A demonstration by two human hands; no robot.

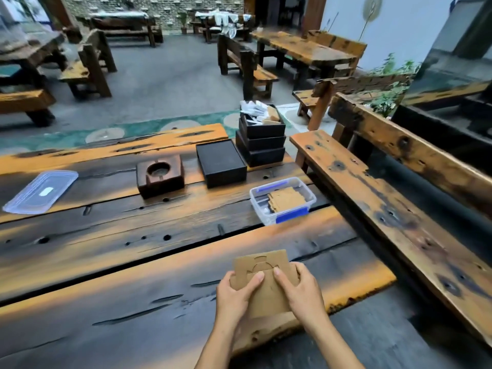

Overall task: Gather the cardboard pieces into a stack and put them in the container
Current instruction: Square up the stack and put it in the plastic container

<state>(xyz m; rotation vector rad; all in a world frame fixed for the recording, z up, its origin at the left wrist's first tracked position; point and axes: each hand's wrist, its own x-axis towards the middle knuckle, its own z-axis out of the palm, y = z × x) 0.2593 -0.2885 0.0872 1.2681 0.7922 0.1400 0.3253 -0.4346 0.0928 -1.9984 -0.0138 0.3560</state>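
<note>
Near the table's front right edge I hold a small stack of brown cardboard pieces [262, 262] with cut-out shapes, tilted up off the wood. My left hand [235, 294] grips its left side with the thumb on top. My right hand [302, 291] grips the right side the same way. Farther back on the right stands a clear plastic container [306, 194] with blue clips. More cardboard pieces [286, 201] lie stacked inside it. Its clear lid [40, 191] lies at the far left of the table.
A dark wooden ashtray block [159, 175] and a flat black box [221, 162] sit behind the container. Three stacked black boxes [262, 141] hold white papers. A wooden bench [399, 209] runs along the table's right side. The wooden table [106, 249] has gaps between planks.
</note>
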